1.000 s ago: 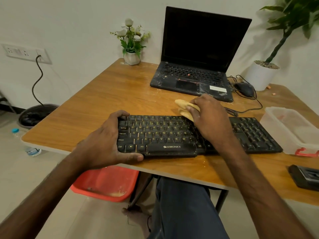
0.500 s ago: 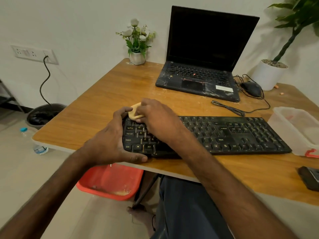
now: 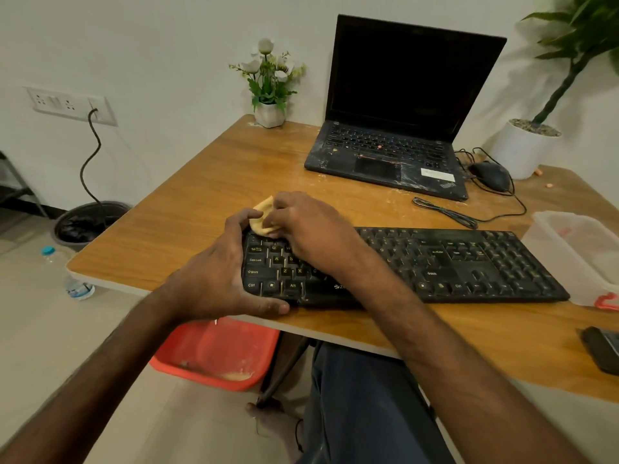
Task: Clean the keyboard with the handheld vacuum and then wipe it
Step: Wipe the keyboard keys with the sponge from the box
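A black keyboard [image 3: 462, 262] lies along the front edge of the wooden table [image 3: 207, 182]. My left hand [image 3: 221, 276] clamps its left end, thumb on the front edge and fingers curled over the top-left corner. My right hand [image 3: 311, 229] presses a small yellow cloth [image 3: 263, 216] onto the keyboard's top-left keys; most of the cloth is hidden under the fingers. A dark device [image 3: 603, 353], cut off by the frame, lies at the table's right front edge; I cannot tell whether it is the handheld vacuum.
An open black laptop [image 3: 395, 152] stands behind, with a mouse [image 3: 490, 174] and cable to its right. A clear plastic box [image 3: 576, 252] sits beside the keyboard's right end. A flower pot [image 3: 269, 112] and white planter [image 3: 522, 145] stand at the back. A red tub [image 3: 217, 353] sits under the table.
My right hand has swept the cloth from the keyboard's middle to its top-left corner. My left hand has kept its grip on the left end.
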Demonstrator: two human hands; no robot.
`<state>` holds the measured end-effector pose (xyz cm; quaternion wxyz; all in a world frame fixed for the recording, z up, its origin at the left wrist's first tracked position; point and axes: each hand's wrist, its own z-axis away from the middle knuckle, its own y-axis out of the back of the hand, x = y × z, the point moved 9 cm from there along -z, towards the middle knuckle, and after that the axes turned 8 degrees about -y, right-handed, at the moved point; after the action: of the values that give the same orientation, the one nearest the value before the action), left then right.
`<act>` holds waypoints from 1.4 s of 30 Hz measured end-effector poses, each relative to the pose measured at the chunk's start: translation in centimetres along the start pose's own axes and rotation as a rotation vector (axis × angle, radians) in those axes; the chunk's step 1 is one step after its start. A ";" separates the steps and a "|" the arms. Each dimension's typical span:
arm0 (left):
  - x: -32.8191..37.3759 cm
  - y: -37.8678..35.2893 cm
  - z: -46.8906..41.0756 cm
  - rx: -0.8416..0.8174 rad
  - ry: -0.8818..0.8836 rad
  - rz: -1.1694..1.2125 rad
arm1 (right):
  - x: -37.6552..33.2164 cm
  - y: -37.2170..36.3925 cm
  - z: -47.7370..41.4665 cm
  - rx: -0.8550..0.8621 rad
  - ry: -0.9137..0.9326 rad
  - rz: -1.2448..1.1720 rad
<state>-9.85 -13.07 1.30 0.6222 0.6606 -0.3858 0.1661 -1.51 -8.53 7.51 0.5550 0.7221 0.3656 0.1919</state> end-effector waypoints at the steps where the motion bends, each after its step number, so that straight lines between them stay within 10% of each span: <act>1: 0.0 0.0 0.1 0.003 0.002 0.002 | 0.2 0.0 -0.1 -0.018 0.017 0.008; 9: 0.0 0.1 -0.1 0.005 -0.021 -0.022 | 8.8 2.3 3.5 -0.139 -0.132 -0.093; 42: 0.1 -0.3 -0.2 -0.025 -0.023 -0.041 | 4.0 0.4 0.4 0.067 0.008 -0.131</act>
<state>-9.53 -12.95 1.18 0.6290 0.6625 -0.3815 0.1409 1.54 -5.86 7.29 0.5407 0.7139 0.4204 0.1456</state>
